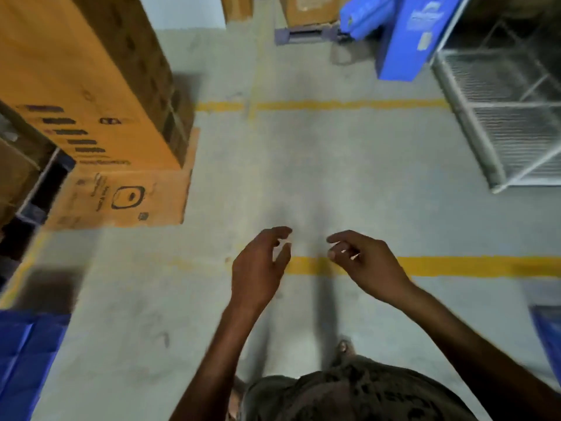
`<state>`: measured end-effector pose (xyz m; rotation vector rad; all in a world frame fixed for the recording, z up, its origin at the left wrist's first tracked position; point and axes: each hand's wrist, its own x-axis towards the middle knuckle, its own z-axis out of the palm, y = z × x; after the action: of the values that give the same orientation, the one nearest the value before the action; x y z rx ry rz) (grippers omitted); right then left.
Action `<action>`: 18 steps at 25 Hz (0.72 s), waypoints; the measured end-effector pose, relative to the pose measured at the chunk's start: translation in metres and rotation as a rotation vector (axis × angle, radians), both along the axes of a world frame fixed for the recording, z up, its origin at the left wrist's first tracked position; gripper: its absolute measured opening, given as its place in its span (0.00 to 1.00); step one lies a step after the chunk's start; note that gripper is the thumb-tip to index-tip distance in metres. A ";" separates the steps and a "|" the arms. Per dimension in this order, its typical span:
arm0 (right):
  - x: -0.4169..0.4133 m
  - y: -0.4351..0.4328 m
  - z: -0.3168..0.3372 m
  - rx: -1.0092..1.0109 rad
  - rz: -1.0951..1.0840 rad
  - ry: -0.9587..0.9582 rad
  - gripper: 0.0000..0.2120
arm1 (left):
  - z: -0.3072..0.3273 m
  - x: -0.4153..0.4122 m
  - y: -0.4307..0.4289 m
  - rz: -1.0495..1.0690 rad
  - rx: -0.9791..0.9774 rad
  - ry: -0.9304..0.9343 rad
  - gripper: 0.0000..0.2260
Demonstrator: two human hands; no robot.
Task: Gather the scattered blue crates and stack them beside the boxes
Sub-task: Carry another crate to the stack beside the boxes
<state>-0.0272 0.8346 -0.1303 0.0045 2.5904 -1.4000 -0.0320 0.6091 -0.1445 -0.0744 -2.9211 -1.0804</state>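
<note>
Two blue crates show only partly: left crate (24, 360) at bottom-left corner, near the cardboard boxes (91, 95); right crate (548, 335) at right edge. Left hand (258, 268) and right hand (367, 262) hover empty over the concrete floor (334, 177), fingers loosely curled, apart, above a yellow line (470, 265).

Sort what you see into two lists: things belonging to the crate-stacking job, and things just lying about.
Job: blue crate at lower left, blue crate at the right edge, cardboard boxes, left hand, right hand (both empty).
Lying about: wire rack, tall blue carton, pallet.
</note>
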 end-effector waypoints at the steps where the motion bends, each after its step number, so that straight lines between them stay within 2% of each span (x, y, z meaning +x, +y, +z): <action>1: 0.001 0.041 0.002 -0.001 -0.064 -0.009 0.08 | 0.001 -0.012 0.042 -0.067 0.005 -0.001 0.12; 6: 0.000 0.218 0.012 -0.012 -0.418 -0.025 0.07 | 0.022 -0.071 0.243 -0.398 0.046 0.035 0.12; 9: -0.003 0.301 0.001 -0.024 -0.622 -0.046 0.06 | 0.025 -0.111 0.347 -0.587 0.027 -0.016 0.11; 14: 0.003 0.415 -0.019 0.028 -0.884 -0.119 0.06 | -0.008 -0.168 0.510 -0.925 -0.029 -0.099 0.11; 18: 0.030 0.495 -0.026 0.058 -1.128 -0.209 0.05 | -0.027 -0.175 0.623 -1.184 -0.065 -0.209 0.11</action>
<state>0.0032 1.3299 -0.1563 1.7200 2.4484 -1.4122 -0.2065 1.2324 -0.1714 -1.9558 -2.9673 -1.0262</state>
